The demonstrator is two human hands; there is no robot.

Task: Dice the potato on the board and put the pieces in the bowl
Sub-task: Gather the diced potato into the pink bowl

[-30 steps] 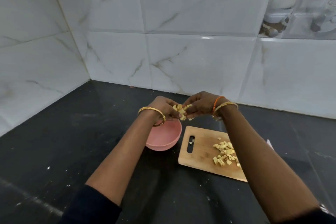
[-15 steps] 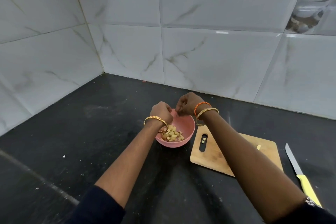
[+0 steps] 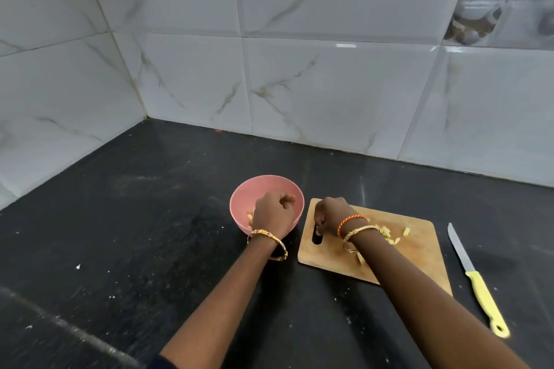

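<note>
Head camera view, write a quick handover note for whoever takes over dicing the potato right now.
Left hand: curled over the round pink bowl; whether it holds anything cannot be told.
Right hand: at the handle slot of the rectangular wooden cutting board; grip unclear.
Yellow-handled knife: lying on the black counter right of the board, untouched.
Done: potato diced; some pieces in the bowl.
Left: move the pale diced pieces on the board into the bowl.
</note>
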